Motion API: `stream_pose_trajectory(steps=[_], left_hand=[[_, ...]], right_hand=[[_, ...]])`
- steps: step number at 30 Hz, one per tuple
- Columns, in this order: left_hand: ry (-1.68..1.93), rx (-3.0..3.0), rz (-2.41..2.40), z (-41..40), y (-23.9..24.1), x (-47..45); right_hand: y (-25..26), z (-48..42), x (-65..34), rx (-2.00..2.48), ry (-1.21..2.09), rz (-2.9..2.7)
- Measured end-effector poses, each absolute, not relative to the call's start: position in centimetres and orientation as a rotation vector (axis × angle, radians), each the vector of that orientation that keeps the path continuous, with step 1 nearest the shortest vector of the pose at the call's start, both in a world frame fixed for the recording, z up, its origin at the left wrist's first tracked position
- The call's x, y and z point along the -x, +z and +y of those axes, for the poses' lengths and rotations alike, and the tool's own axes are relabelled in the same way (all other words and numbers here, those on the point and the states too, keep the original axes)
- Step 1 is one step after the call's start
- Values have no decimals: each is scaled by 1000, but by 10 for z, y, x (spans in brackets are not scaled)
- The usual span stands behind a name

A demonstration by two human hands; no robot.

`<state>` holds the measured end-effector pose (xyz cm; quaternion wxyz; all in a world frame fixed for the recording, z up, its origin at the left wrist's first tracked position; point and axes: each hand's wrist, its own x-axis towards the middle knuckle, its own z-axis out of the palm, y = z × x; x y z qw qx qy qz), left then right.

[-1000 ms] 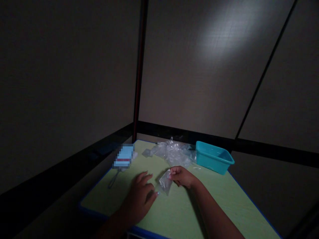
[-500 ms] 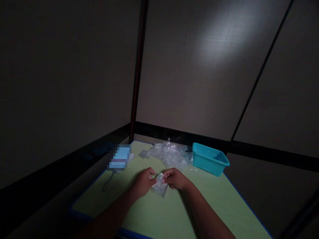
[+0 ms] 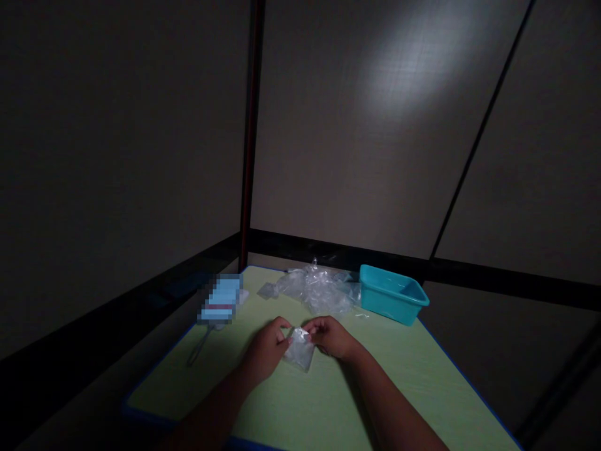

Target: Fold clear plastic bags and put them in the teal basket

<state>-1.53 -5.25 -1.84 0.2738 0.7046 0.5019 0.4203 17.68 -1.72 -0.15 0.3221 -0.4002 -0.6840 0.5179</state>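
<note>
A small clear plastic bag [image 3: 299,354] is held between my two hands over the middle of the table. My left hand [image 3: 268,348] pinches its left upper edge between thumb and fingers. On the opposite side, my right hand [image 3: 330,337] grips the upper right edge the same way. The bag's top catches the light; whether anything is inside I cannot tell. Just beyond my hands lies a loose pile of clear plastic bags [image 3: 323,291], with one small flat bag [image 3: 268,290] at its left end.
A turquoise plastic basin [image 3: 392,302] stands at the table's back right. At the left edge is a blurred-out light blue object [image 3: 221,299] with a cord loop [image 3: 200,348] beside it. The pale green table [image 3: 300,407] has a blue rim, and dark-framed panels rise behind it.
My fingers have shifted slightly along the bag's upper edge, and its top now looks spread a bit wider. The whole view has turned slightly.
</note>
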Motion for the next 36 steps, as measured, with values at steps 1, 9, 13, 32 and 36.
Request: stream_pose_trajectory(steps=[1,9,13,32,36], left_hand=[[1117,-1935,1387,-55,-16,15],[984,-2468,1580,-89,13,6],[872,-2516,1653,-90,9,2],[620,-2512,1689,-84,4,3],[597,-2491,1670,-85,7,3]], right_hand=[[-2,-17,-176,1047,1344,-1791],[-3,-17,-174,1066,1319,-1810],[-8,-15,-174,1084,1293,-1797],[-8,-21,-174,1127,1241,-1762],[-9,-21,-172,1125,1195,-1797]])
